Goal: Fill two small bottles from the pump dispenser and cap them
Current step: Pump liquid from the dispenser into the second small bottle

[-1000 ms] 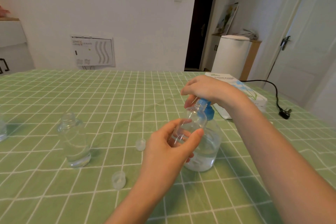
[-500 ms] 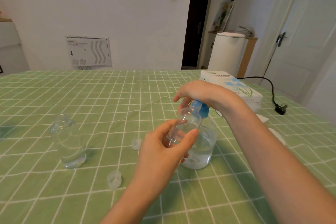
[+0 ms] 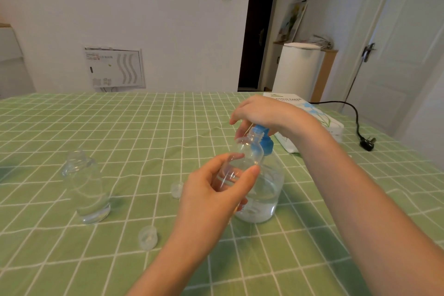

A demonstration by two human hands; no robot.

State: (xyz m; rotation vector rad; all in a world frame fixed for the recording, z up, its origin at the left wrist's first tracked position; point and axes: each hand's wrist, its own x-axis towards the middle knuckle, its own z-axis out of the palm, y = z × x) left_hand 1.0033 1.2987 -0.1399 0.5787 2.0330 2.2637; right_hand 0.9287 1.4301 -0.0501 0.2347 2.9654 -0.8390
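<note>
1. Head view, filling step in hand. The left grip (image 3: 211, 199) is closed round the held bottle (image 3: 242, 158), thumb and fingers pinching its body. It keeps the bottle clear of the table (image 3: 120, 127), tilted, with the open neck right at the blue pump head (image 3: 264, 142) of the pump dispenser (image 3: 266, 190).
2. The right grip (image 3: 262, 113) lies on top of the pump head with its fingers curled down over it. I judge it to be pressing. Whether liquid is coming out cannot be told.
3. The second bottle (image 3: 84, 187) stands upright on the table, well apart to the left and uncapped. It shows a shallow pool of clear liquid at the bottom, so I judge it to be far from full.
4. Two caps lie loose on the table: the far cap (image 3: 177, 189) just left of the left grip, and the near cap (image 3: 147, 238) closer to the camera. Neither is on a bottle.
5. Assessment: early stage. Nothing is capped. Left to do: finish filling the held bottle, top up the second bottle if required, and screw on both caps.
6. Condition of the held bottle: transparent thin plastic with a threaded neck and rounded shoulders. Its fill level cannot be read behind the fingers. The dispenser is clear too, with liquid low in its body.
</note>
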